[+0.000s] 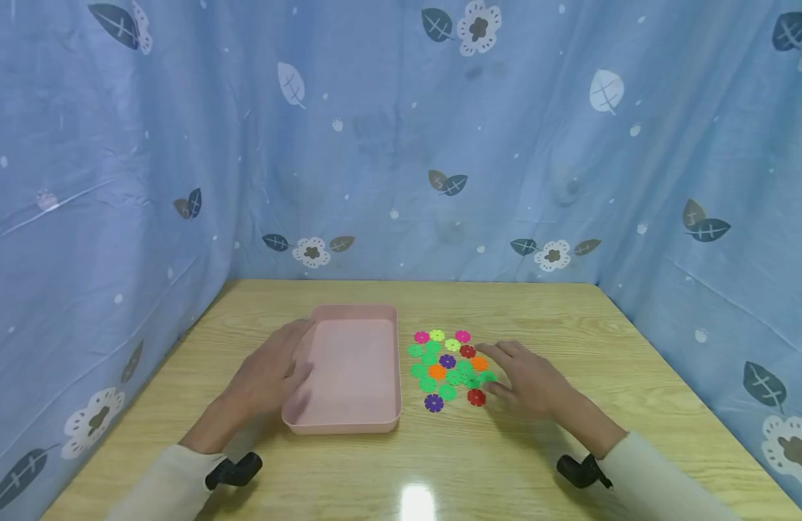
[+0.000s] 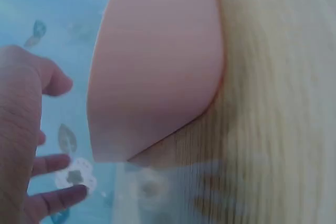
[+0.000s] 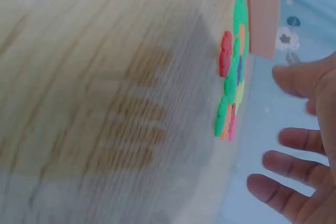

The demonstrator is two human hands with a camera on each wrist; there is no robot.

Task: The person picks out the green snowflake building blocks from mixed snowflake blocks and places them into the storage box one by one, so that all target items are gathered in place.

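Observation:
A pink rectangular tray point(image 1: 351, 362) with low walls sits left of centre on the table, nothing lying in it. My left hand point(image 1: 270, 365) is at its left side, fingers extended over the rim and thumb apart; the left wrist view shows the tray's outer wall point(image 2: 157, 72) beside the thumb. To the tray's right lie several flat notched plastic discs in green, orange, purple, red, pink and yellow, such as a purple disc point(image 1: 434, 403) and a red disc point(image 1: 476, 397). My right hand point(image 1: 527, 376) hovers at their right edge, fingers spread and holding nothing.
The wooden table point(image 1: 537, 311) extends around the tray and discs. A blue curtain point(image 1: 401, 145) with leaves and flowers encloses the back and both sides. Black straps point(image 1: 234, 470) circle the wrists over pale sleeves.

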